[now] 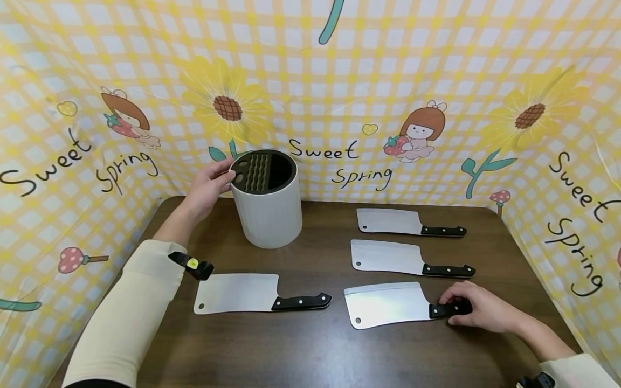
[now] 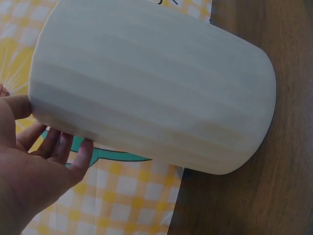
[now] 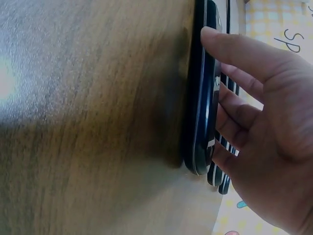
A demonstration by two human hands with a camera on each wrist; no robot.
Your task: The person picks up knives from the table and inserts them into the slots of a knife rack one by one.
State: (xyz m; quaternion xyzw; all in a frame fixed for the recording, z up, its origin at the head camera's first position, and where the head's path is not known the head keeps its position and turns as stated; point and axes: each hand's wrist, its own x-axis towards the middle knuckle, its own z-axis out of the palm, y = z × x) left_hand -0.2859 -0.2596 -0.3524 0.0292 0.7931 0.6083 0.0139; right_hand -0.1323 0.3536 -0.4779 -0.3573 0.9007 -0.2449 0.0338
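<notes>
Left hand point(image 1: 209, 186) grips upper edge of white holder point(image 1: 269, 222), thumb near rim, fingers against side. Holder upright, toward back left of counter point(image 1: 310, 355), dark slotted insert point(image 1: 259, 170) at top. Right hand point(image 1: 480, 308) pinches black handle of front right cleaver point(image 1: 387, 305), blade pointing left; contact with counter unclear. Middle cleaver point(image 1: 386, 256) and back cleaver point(image 1: 388, 221) lie beyond it, apart. Left cleaver point(image 1: 237, 293) lies in front of holder.
</notes>
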